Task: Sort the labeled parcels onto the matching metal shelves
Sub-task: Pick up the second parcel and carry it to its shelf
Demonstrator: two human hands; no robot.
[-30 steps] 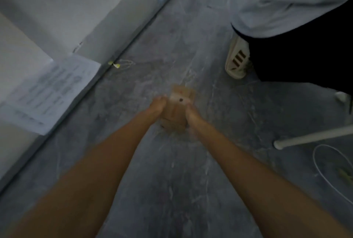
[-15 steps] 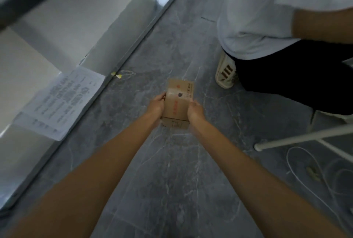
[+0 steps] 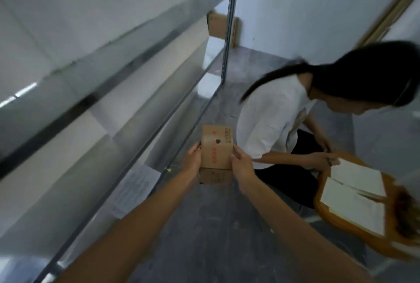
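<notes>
While the metal shelves (image 3: 127,92) run along our left, with a printed sheet (image 3: 134,187) at their foot, our left hand (image 3: 193,159) and right hand (image 3: 242,164) clasp 1 cardboard parcel (image 3: 217,147) between them, above the floor. Further right, a seated person (image 3: 270,121) writes beside a wooden table (image 3: 322,205).

Matt brown cardboard parcel (image 3: 217,146) in my grip; glossy grey metal shelves (image 3: 118,60) beside me, polished stone floor (image 3: 204,226), varnished wood surface (image 3: 327,209) under white paper.

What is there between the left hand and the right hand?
The cardboard parcel: left hand and right hand press on its opposite sides, seen in the head view.
</notes>
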